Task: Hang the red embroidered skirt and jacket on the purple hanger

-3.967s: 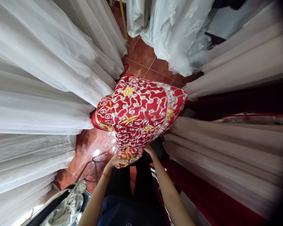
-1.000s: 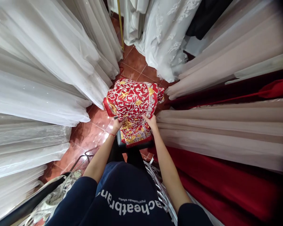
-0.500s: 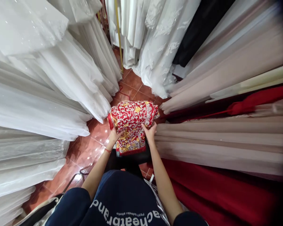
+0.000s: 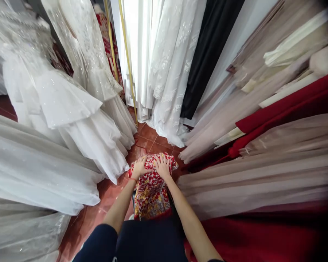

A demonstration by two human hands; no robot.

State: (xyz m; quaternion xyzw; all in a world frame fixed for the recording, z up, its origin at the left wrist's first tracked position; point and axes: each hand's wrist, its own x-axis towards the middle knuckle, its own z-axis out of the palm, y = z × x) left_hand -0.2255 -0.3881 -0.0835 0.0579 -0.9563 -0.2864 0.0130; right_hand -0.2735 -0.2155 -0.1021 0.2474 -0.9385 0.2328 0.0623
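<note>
—If we list by size, clock centred on your view, what heads your entry?

—White gowns (image 4: 43,163), several, full-skirted: 8 to 11 o'clock. Pale gowns (image 4: 248,185), blush-toned: 2 to 3 o'clock. Red drape (image 4: 262,236), one: 4 o'clock. Black garment (image 4: 207,54), hanging: 1 o'clock.

—And your piece in hand?

—Embroidered cloth (image 4: 152,198), red, worked in silver and gold, bunched: 6 o'clock, upon something dark, mostly hidden. Its lower end runs close to your lap.

—Your hands?

—Left hand (image 4: 139,168), palm down, fingers loosely extended, at the cloth's 11 o'clock. Right hand (image 4: 163,167), palm down, fingers spread, at its 1 o'clock. Both rest on top; neither shows a clenched hold.

—Smallest items?

—Red cord (image 4: 142,147), on the floor tiles beyond the cloth. Red bracelet (image 4: 133,179), at your left wrist.

—What might go wrong for you?

—Snagging, likeliest: raised embroidery lies near hems at its 9 and 3 o'clock, so a sideways shift could catch them. Slippage, next: uneven pressure from your flat palms could push the loose folds off whatever supports them. Tripping, last: a foot might catch the cord.
</note>
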